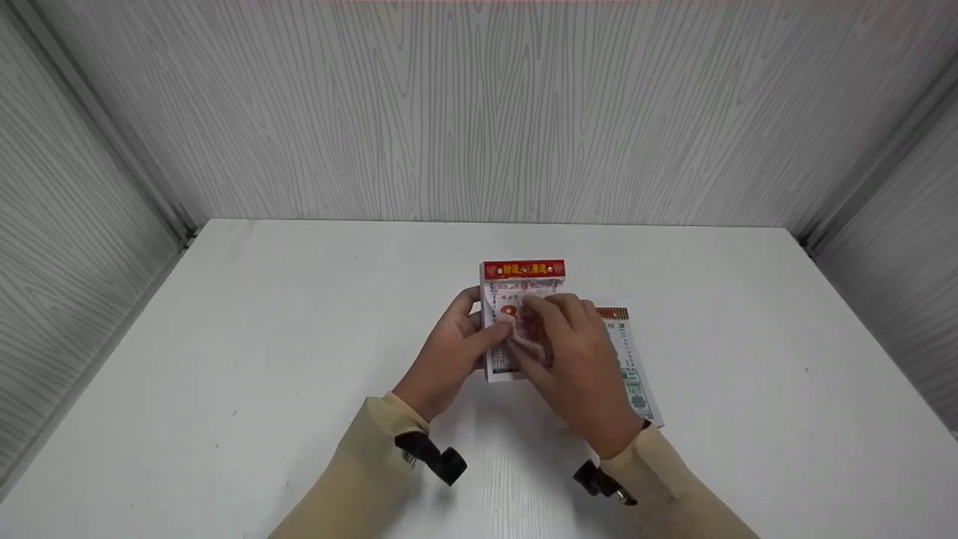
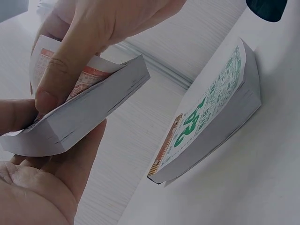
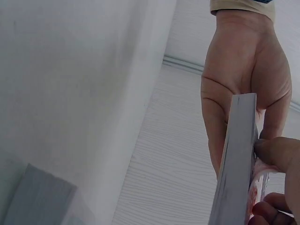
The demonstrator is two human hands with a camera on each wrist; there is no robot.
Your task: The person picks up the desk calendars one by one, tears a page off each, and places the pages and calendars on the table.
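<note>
Both hands on one tear-off calendar pad [image 1: 522, 288], red header, held just above the white table [image 1: 262, 359] at centre; pad tilted up off the surface, header end away from the person.

Left hand [image 1: 449, 352] cups the pad from its left side; fingers curled under and behind the block, thumb on the front face; the right wrist view shows the palm flat against the back of the pad [image 3: 236, 159].

Right hand [image 1: 572, 352] lies over the front face; thumb and fingertips pinch the top sheet [image 1: 516, 311], which is curled and lifted off the block; the left wrist view shows the thumb [image 2: 58, 79] pressing the red-printed sheet down at the pad's lower edge [image 2: 89, 112]. Hands are together, both clamped on the same pad, fingers touching or nearly so; exact contact between them is hard to tell.

Second calendar pad [image 2: 211, 112], green print, lies flat on the table just right of the held one; in the head view it is mostly hidden under the right hand [image 1: 632, 374]; not touched by either hand as far as visible.

Beige sleeves [image 1: 359, 479], a black strap on each wrist; grey wood-grain panels [image 1: 479, 112] on three sides.
</note>
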